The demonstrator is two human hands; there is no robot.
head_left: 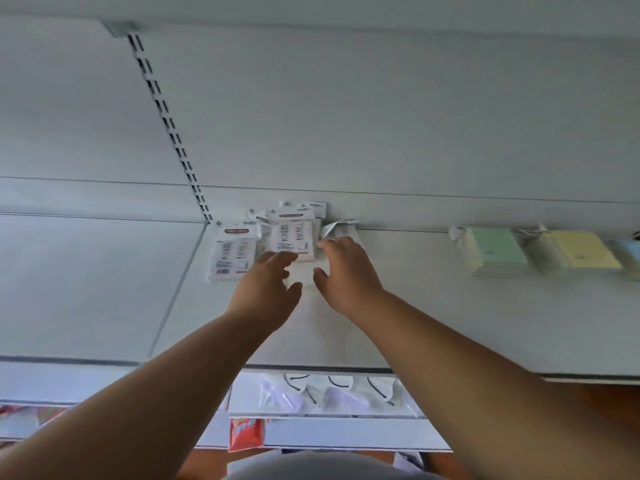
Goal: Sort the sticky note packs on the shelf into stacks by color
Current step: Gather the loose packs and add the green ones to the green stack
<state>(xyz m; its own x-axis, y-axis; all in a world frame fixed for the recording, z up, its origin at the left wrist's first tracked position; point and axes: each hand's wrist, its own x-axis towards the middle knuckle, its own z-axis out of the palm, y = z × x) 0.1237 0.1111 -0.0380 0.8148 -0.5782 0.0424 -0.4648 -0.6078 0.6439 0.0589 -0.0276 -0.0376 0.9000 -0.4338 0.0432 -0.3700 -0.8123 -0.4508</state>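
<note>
Several sticky note packs lie label side up in a loose cluster at the back of the white shelf (pixel 450 323). One pack (pixel 230 252) sits at the cluster's left and a pale pink one (pixel 292 239) in its middle. My left hand (pixel 266 289) reaches in with straight fingers that touch the pink pack's near edge. My right hand (pixel 346 271) lies beside it, fingertips resting on a crinkled pack (pixel 341 228) at the cluster's right. Further right stand a green stack (pixel 495 251), a yellow stack (pixel 581 254) and a blue stack (pixel 630 251) cut off by the frame.
A slotted upright rail (pixel 166 123) runs up the back wall left of the cluster. Below the shelf's front edge, a lower shelf holds clear bagged goods (pixel 329 393) and a red packet (pixel 246 434).
</note>
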